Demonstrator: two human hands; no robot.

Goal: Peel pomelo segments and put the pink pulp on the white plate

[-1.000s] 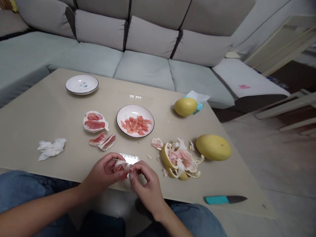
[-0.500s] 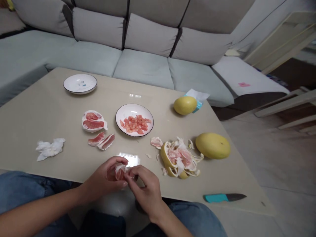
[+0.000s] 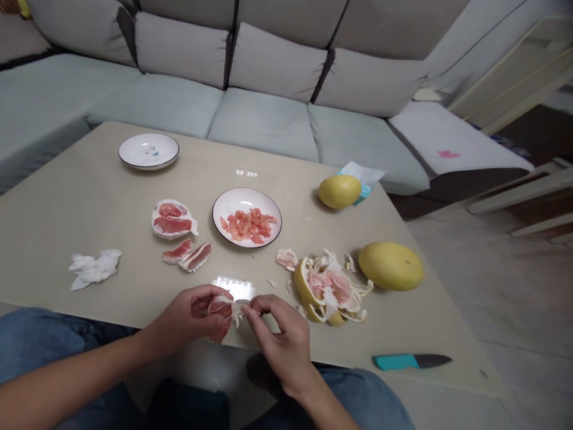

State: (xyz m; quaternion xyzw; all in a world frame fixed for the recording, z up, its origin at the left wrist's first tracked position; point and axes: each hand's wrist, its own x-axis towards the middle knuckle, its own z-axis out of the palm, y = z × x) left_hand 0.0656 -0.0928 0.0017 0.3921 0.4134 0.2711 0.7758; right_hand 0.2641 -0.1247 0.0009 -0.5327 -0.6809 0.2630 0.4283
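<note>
"So, what's the left hand (image 3: pixel 192 316) doing?"

"Curled closed around a pomelo segment (image 3: pixel 219 316), just over the near edge of the table (image 3: pixel 89 209)."

"And the right hand (image 3: pixel 280 346)?"

"Its fingertips (image 3: pixel 256 306) pinch the segment's white membrane (image 3: pixel 237 309)."

A plate (image 3: pixel 246 218) of pomelo pieces (image 3: pixel 245 226) is sitting mid-table (image 3: pixel 80 197), another plate (image 3: pixel 148 151) is sitting far left, peel (image 3: pixel 333 292) is lying near right with a pomelo (image 3: pixel 391 266) just beyond, a knife (image 3: pixel 412 361) is lying nearer, and probably tissue (image 3: pixel 94 269) is lying left.
</note>
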